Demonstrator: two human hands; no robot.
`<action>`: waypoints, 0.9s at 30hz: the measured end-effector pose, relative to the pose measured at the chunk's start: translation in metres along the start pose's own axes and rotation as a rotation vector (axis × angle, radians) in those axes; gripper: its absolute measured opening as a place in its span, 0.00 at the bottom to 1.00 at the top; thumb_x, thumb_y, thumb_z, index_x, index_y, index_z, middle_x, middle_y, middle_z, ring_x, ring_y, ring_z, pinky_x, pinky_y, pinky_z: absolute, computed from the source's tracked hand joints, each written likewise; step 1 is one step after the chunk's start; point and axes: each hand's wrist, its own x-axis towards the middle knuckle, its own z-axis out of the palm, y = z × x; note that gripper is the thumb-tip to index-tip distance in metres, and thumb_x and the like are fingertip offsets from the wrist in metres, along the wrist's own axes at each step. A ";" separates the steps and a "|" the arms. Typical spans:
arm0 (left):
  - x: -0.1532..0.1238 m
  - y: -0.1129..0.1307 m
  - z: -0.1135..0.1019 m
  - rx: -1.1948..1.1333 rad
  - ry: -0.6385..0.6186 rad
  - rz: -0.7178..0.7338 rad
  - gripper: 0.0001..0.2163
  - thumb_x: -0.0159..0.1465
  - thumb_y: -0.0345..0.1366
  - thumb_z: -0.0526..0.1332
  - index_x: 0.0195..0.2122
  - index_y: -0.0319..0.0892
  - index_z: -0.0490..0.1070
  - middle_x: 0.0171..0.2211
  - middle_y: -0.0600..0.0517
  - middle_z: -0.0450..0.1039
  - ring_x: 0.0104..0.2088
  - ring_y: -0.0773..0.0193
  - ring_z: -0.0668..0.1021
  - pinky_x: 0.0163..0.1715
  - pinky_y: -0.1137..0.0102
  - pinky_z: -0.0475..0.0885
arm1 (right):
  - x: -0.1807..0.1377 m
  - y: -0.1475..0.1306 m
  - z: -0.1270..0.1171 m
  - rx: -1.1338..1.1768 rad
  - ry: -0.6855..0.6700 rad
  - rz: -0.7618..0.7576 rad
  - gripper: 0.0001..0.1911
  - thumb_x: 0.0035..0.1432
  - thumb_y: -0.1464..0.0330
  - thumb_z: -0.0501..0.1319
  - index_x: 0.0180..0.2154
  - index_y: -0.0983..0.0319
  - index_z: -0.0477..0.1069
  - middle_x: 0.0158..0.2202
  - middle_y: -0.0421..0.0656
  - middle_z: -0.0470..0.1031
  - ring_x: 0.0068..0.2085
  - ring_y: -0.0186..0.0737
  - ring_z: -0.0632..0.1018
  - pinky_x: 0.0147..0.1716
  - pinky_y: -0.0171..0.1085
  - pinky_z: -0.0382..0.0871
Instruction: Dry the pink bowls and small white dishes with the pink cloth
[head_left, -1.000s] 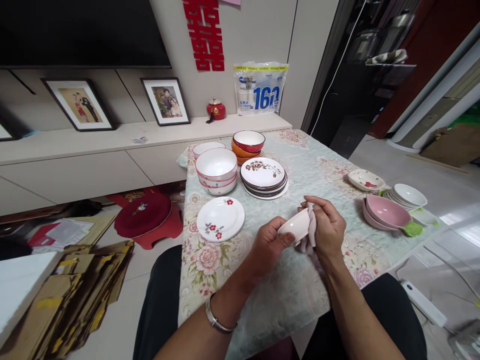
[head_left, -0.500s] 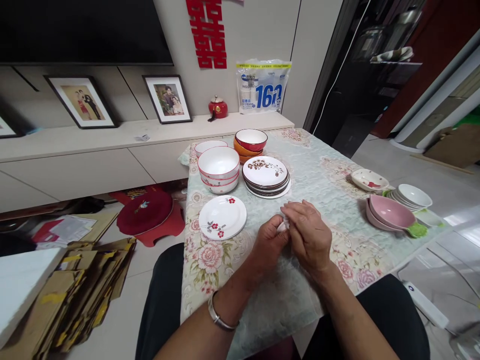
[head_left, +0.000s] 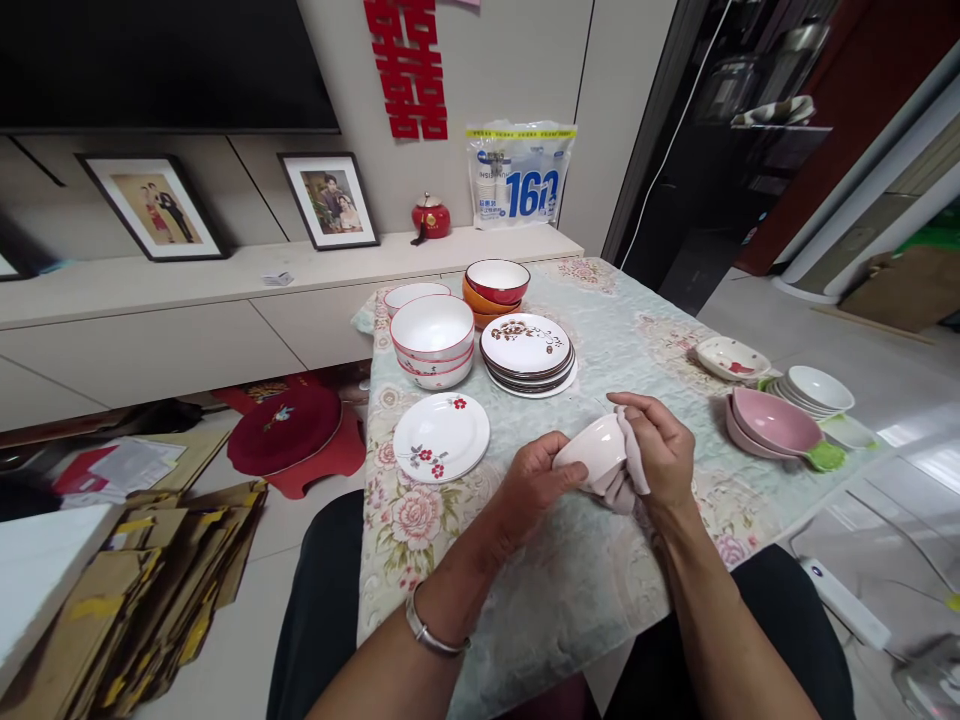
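Observation:
A small white bowl (head_left: 594,452) is tilted on its side above the front of the table. My left hand (head_left: 538,478) grips its left edge, thumb across the outside. My right hand (head_left: 661,450) is closed on a pale pinkish cloth (head_left: 636,462), which wraps the bowl's right rim and hangs beneath it. Left of my hands lies a white plate with red flowers (head_left: 441,437). Beyond them stand a stack of brown-patterned plates (head_left: 526,345) and a stack of white bowls with red rims (head_left: 433,328).
Red and orange bowls (head_left: 497,283) stand at the far end of the flowered tablecloth (head_left: 416,522). On the right are pink bowls (head_left: 776,420), small white bowls (head_left: 819,388) and an oblong dish (head_left: 731,357). A red stool (head_left: 296,440) and flattened cardboard (head_left: 172,570) are at floor level left.
My hands, which were cupped together, have moved apart. The white bowl now shows between them, with the cloth on its right side. The view has shifted slightly.

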 end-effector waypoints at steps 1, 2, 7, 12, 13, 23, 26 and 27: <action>0.000 0.002 -0.002 0.085 -0.001 -0.023 0.17 0.54 0.46 0.69 0.33 0.39 0.69 0.26 0.55 0.66 0.28 0.67 0.65 0.31 0.71 0.59 | -0.001 -0.003 -0.001 -0.078 -0.021 -0.085 0.12 0.60 0.65 0.58 0.39 0.60 0.79 0.29 0.40 0.75 0.28 0.37 0.72 0.27 0.37 0.65; -0.001 0.004 -0.003 0.160 -0.007 -0.033 0.17 0.56 0.47 0.68 0.34 0.38 0.70 0.27 0.55 0.66 0.29 0.67 0.65 0.31 0.71 0.59 | -0.003 -0.007 -0.001 -0.150 -0.051 -0.177 0.12 0.61 0.66 0.57 0.40 0.60 0.79 0.30 0.41 0.76 0.30 0.38 0.74 0.29 0.38 0.66; -0.003 0.006 -0.004 0.228 -0.041 0.109 0.17 0.58 0.49 0.68 0.31 0.39 0.69 0.27 0.55 0.63 0.30 0.67 0.64 0.33 0.70 0.60 | -0.014 -0.032 0.005 -0.308 -0.192 -0.581 0.14 0.62 0.72 0.56 0.47 0.60 0.76 0.36 0.44 0.78 0.37 0.42 0.77 0.39 0.42 0.70; -0.002 -0.004 -0.003 0.160 0.002 0.166 0.16 0.58 0.48 0.68 0.30 0.39 0.69 0.25 0.56 0.64 0.29 0.68 0.64 0.32 0.71 0.59 | -0.012 -0.025 0.011 -0.202 -0.066 -0.456 0.14 0.64 0.68 0.56 0.46 0.59 0.77 0.40 0.45 0.79 0.42 0.44 0.78 0.45 0.45 0.70; -0.002 -0.007 -0.002 0.128 0.012 0.159 0.16 0.58 0.47 0.69 0.30 0.39 0.69 0.25 0.56 0.64 0.28 0.68 0.64 0.32 0.71 0.59 | -0.010 -0.019 0.012 -0.138 -0.002 -0.324 0.14 0.65 0.66 0.54 0.47 0.59 0.76 0.40 0.45 0.79 0.40 0.44 0.78 0.41 0.44 0.71; 0.008 -0.007 0.015 -0.449 0.088 0.203 0.23 0.54 0.42 0.72 0.49 0.41 0.74 0.46 0.45 0.79 0.49 0.54 0.77 0.51 0.62 0.69 | -0.021 -0.012 0.029 -0.322 0.114 -0.373 0.21 0.69 0.66 0.49 0.58 0.61 0.69 0.56 0.52 0.74 0.58 0.49 0.73 0.57 0.52 0.67; 0.008 -0.006 0.012 -0.505 0.130 0.190 0.25 0.56 0.40 0.72 0.54 0.42 0.72 0.52 0.45 0.77 0.54 0.53 0.76 0.55 0.62 0.68 | -0.025 -0.016 0.033 -0.417 -0.072 -0.611 0.22 0.68 0.71 0.51 0.61 0.60 0.66 0.60 0.52 0.70 0.64 0.49 0.68 0.63 0.55 0.61; 0.008 -0.007 0.011 -0.518 0.141 0.185 0.25 0.56 0.40 0.72 0.54 0.42 0.72 0.52 0.45 0.77 0.55 0.53 0.76 0.56 0.61 0.67 | -0.024 -0.016 0.033 -0.437 -0.147 -0.663 0.23 0.67 0.72 0.51 0.62 0.60 0.65 0.61 0.51 0.70 0.65 0.49 0.67 0.64 0.56 0.59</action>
